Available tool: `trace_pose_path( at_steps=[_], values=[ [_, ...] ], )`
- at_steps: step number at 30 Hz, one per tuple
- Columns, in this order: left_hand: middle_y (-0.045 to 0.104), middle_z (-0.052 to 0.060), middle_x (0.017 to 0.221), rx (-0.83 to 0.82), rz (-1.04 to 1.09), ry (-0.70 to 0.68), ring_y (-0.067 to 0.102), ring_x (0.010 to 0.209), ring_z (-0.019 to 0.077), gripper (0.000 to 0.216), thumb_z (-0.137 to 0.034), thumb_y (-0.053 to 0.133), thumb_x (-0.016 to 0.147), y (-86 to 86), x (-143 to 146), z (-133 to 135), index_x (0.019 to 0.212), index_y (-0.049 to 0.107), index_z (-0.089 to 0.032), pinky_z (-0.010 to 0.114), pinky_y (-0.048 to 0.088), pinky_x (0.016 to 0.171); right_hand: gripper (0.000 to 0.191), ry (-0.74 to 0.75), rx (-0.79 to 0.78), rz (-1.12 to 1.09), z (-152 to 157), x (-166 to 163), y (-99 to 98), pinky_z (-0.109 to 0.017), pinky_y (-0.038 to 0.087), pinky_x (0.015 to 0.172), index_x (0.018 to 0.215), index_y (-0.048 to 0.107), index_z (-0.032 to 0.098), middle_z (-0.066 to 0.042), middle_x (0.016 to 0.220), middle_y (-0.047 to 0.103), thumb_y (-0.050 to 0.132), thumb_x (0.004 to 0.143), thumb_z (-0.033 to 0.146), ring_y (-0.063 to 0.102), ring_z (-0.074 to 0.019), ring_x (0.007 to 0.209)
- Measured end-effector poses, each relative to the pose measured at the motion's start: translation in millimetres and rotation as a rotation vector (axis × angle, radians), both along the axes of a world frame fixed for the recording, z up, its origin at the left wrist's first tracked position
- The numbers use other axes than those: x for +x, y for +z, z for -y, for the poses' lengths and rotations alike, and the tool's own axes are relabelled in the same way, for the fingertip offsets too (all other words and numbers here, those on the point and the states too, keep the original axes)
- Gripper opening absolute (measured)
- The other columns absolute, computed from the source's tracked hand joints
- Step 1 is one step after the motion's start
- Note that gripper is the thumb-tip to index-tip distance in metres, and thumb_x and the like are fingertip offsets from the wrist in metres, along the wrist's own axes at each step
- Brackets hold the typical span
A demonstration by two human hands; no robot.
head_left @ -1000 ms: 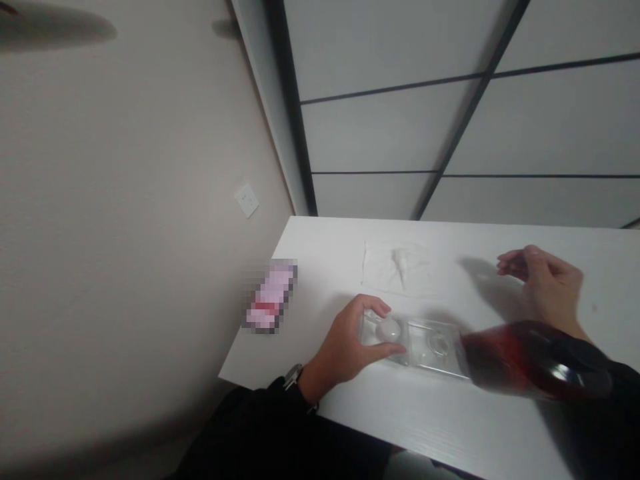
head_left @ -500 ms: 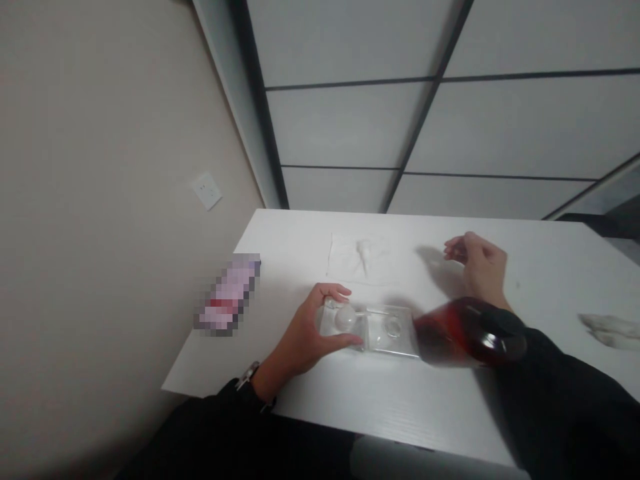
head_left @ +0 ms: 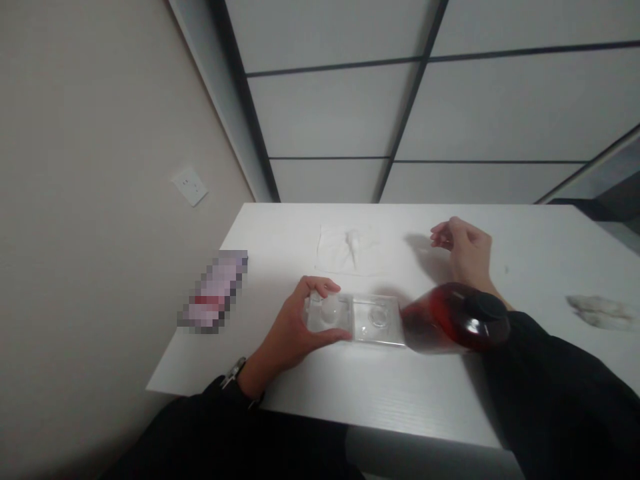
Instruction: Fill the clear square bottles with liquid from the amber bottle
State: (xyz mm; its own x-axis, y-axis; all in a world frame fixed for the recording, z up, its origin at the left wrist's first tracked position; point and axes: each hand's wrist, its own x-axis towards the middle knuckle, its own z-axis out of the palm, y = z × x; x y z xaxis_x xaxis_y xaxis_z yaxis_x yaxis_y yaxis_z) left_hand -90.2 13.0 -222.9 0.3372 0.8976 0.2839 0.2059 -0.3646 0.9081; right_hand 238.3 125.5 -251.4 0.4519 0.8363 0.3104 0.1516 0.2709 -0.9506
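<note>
My left hand (head_left: 295, 323) grips the left half of a clear plastic case (head_left: 377, 333), thumb along the near edge and fingers on the far edge. The case lies opened out in two halves on the white table (head_left: 360, 393). A whitish round shape (head_left: 330, 311) shows in the left half, a clear ring-like shape (head_left: 379, 317) in the right. Beside the case's right end stands a dark-capped bottle of red liquid (head_left: 440, 320). My right hand (head_left: 467, 250) is beyond the bottle with its fingers curled together. Whatever those fingers hold, if anything, is hidden.
Behind the case lies a flat white tissue (head_left: 333, 250) with a small white twisted piece (head_left: 353, 248) on it. A blurred-out phone-like object (head_left: 215, 293) lies at the left edge. A crumpled wrapper or tissue (head_left: 600, 312) rests at the right. A wall socket (head_left: 190, 186) is at left.
The whole view has shifted slightly, so everything appears a little further left and up. Both hands keep their poses, and the case and bottle stay in place.
</note>
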Motion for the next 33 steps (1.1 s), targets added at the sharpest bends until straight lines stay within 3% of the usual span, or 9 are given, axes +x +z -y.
trace_pose_path(
  at_steps=[3,6,11,14,18,23,27,33],
  values=[
    [0.071,0.01,0.128,0.034,-0.063,-0.044,0.068,0.123,0.0269,0.041,-0.045,0.091,0.082,0.9,1,0,0.108,0.069,-0.023,0.046,0.052,0.111,0.048,0.01,0.003,-0.001,0,0,-0.5,-0.032,0.048,0.06,0.066,0.07,0.022,-0.002,0.065,0.063,0.072,0.085,0.066,0.056,-0.0152,0.058],
    [0.071,0.01,0.128,0.022,-0.049,-0.018,0.068,0.122,0.0271,0.049,-0.041,0.093,0.08,2.7,1,1,0.117,0.066,-0.024,0.047,0.053,0.111,0.048,0.017,-0.008,0.014,0,1,-1.5,-0.032,0.048,0.06,0.067,0.07,0.023,-0.002,0.066,0.064,0.071,0.085,0.067,0.056,-0.0156,0.058],
    [0.07,0.01,0.132,0.028,-0.082,-0.043,0.066,0.127,0.028,0.031,-0.035,0.089,0.084,4.5,3,2,0.106,0.069,-0.024,0.049,0.05,0.116,0.048,0.025,-0.019,0.044,-2,3,-4.0,-0.033,0.048,0.061,0.067,0.07,0.024,-0.002,0.065,0.064,0.07,0.085,0.069,0.057,-0.0164,0.058],
    [0.072,0.009,0.125,0.029,-0.04,-0.006,0.069,0.12,0.0261,0.036,-0.031,0.086,0.084,3.6,4,3,0.11,0.062,-0.024,0.047,0.053,0.11,0.05,0.011,-0.034,0.061,-2,4,-4.2,-0.033,0.048,0.06,0.068,0.069,0.023,-0.003,0.064,0.063,0.07,0.084,0.071,0.057,-0.0163,0.058],
    [0.073,0.009,0.122,0.114,-0.074,0.011,0.07,0.117,0.0257,0.021,-0.02,0.073,0.087,2.4,5,4,0.102,0.06,-0.024,0.047,0.054,0.108,0.05,0.024,-0.048,0.078,0,4,-2.9,-0.035,0.049,0.061,0.069,0.069,0.022,-0.004,0.065,0.063,0.07,0.086,0.07,0.057,-0.0169,0.059],
    [0.072,0.009,0.123,0.154,-0.111,0.023,0.069,0.118,0.0256,0.033,-0.018,0.072,0.085,-2.0,6,8,0.114,0.057,-0.025,0.047,0.055,0.107,0.043,0.019,-0.051,0.08,3,4,-2.1,-0.04,0.05,0.064,0.067,0.07,0.027,-0.005,0.068,0.064,0.069,0.089,0.064,0.057,-0.0204,0.063],
    [0.072,0.009,0.124,0.199,-0.086,0.084,0.07,0.117,0.0244,0.032,-0.017,0.072,0.086,-7.3,7,10,0.109,0.051,-0.025,0.045,0.057,0.104,0.036,0.03,-0.076,0.083,3,5,-3.2,-0.044,0.053,0.067,0.068,0.07,0.031,-0.005,0.071,0.066,0.066,0.092,0.058,0.058,-0.023,0.065],
    [0.074,0.008,0.121,0.316,-0.126,0.105,0.071,0.113,0.0248,0.033,-0.012,0.068,0.083,-6.7,9,11,0.11,0.055,-0.025,0.045,0.059,0.098,0.034,0.04,-0.057,0.077,3,6,-4.2,-0.042,0.053,0.065,0.067,0.072,0.032,-0.004,0.07,0.065,0.063,0.094,0.051,0.058,-0.0208,0.062]
  ],
)
